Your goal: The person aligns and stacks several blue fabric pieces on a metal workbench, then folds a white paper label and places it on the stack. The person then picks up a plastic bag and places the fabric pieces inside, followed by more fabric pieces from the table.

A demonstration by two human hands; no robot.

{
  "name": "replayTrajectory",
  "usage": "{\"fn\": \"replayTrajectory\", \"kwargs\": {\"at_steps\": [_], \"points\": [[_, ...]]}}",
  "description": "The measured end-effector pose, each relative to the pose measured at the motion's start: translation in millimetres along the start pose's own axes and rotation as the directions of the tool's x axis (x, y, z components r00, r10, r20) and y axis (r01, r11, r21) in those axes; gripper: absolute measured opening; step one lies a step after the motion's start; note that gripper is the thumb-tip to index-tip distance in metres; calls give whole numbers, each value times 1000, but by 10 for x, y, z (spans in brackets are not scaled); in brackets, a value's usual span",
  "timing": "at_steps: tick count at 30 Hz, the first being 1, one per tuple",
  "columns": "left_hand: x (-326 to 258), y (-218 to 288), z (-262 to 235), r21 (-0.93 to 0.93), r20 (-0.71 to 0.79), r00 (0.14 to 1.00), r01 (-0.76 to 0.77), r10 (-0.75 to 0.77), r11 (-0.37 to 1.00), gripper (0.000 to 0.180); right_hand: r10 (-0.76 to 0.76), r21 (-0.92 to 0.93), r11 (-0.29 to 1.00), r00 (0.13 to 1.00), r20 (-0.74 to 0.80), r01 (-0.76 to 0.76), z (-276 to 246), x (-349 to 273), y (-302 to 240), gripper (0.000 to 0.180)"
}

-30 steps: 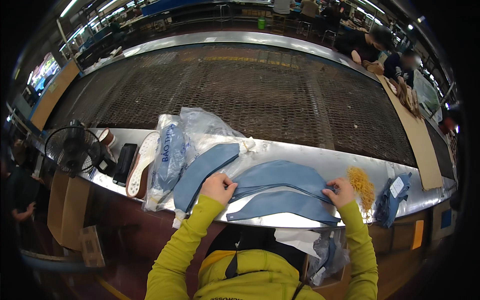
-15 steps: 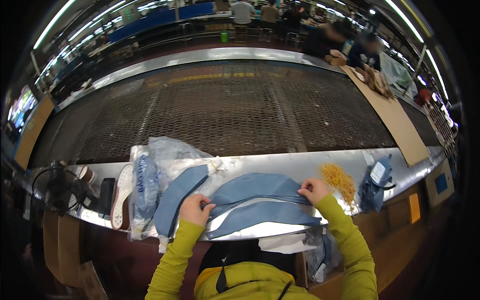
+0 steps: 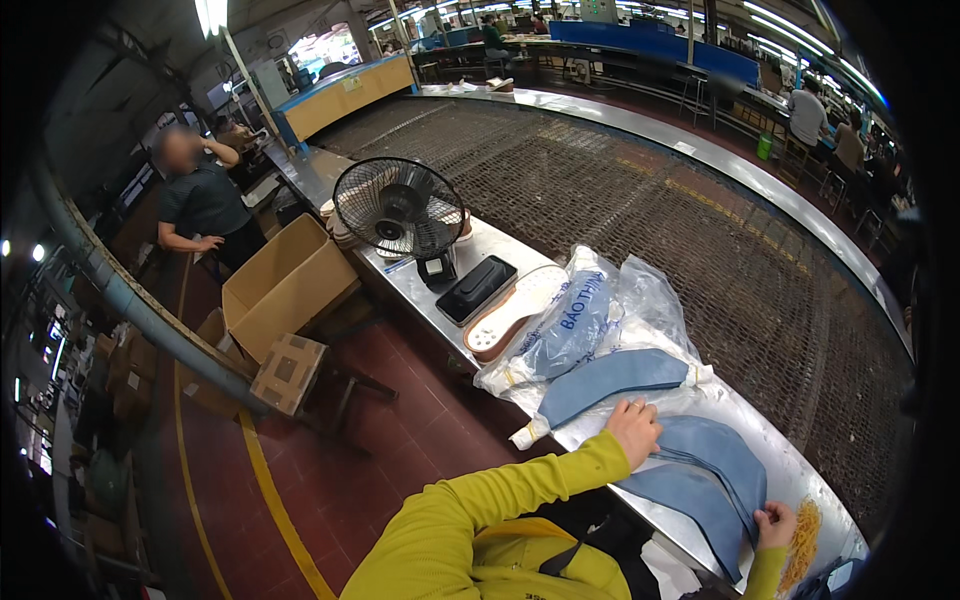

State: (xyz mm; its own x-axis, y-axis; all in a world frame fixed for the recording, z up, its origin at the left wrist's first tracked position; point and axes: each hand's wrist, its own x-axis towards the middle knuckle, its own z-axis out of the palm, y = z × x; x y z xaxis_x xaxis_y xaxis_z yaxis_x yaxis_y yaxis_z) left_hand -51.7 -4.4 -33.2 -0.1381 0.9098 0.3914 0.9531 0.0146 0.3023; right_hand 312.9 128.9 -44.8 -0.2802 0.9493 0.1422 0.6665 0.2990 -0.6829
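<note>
On the metal bench lies a stack of blue-grey curved sheet pieces (image 3: pixel 710 450), perhaps leather. My left hand (image 3: pixel 634 432) is closed at the stack's left end, its fingertips partly hidden. At the opposite end my right hand (image 3: pixel 775 524) pinches the pieces' corner between thumb and fingers. Nearer my body, a separate curved blue-grey piece (image 3: pixel 680 503) rests flat beside the stack. Just left of my left hand, another blue-grey band (image 3: pixel 610 385) lies on white wrapping, touching a clear plastic bag (image 3: pixel 570 325) with blue print.
Yellow rubber bands (image 3: pixel 803 545) are heaped beyond my right hand. Leftward along the bench are a shoe sole (image 3: pixel 510 312), a black case (image 3: pixel 478 290) and a black fan (image 3: pixel 400 210). A mesh conveyor (image 3: pixel 640 220) runs behind. A cardboard box (image 3: pixel 285 280) and a person (image 3: pixel 205 200) are far left.
My view has swung left, bringing the fan, boxes and a person into sight. Both hands stay at the two ends of the stacked pieces.
</note>
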Motion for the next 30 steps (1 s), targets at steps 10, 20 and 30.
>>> {"fn": "replayTrajectory", "kwargs": {"at_steps": [10,20,30], "points": [[75,-159,-27,-538,2,997,67,-78,840,40,317,318,882,937,144,-347,-102,89,-336,13],[-79,-254,-249,-731,284,918,393,-276,557,48,372,341,835,900,229,-432,-113,99,-435,15],[24,-209,-277,-467,210,954,290,-214,835,26,358,330,843,901,244,-425,-108,75,-534,16]]}}
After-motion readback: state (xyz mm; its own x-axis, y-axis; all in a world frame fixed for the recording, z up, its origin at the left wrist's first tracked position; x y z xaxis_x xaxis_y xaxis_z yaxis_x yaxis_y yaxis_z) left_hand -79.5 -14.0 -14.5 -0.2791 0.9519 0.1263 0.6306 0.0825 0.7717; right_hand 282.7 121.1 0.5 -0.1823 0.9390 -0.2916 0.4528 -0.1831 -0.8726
